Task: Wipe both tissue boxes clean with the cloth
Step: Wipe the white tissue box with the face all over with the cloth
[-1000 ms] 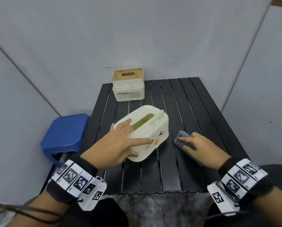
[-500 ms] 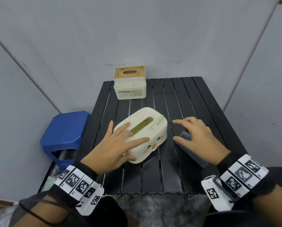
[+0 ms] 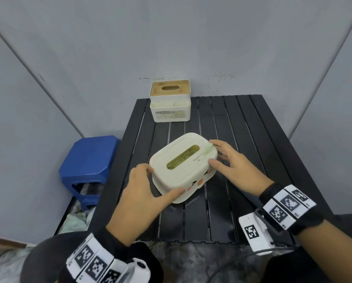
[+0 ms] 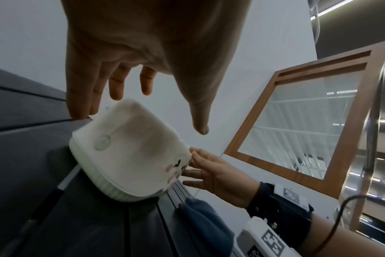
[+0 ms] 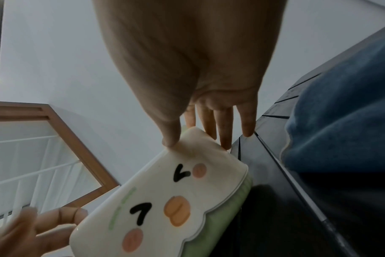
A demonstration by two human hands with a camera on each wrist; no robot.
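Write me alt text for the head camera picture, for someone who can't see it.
Two hands hold a cream tissue box with a cartoon face over a black slatted table, the left hand at its near-left corner and the right hand at its right end. A second white tissue box with a wooden lid stands at the table's far edge, and a blue stool sits left of the table.

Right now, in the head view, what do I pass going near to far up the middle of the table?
Near edge of the black slatted table → the face-printed tissue box, held at its ends by the left hand and the right hand → bare slats → the wooden-lidded tissue box at the far edge → the grey wall.
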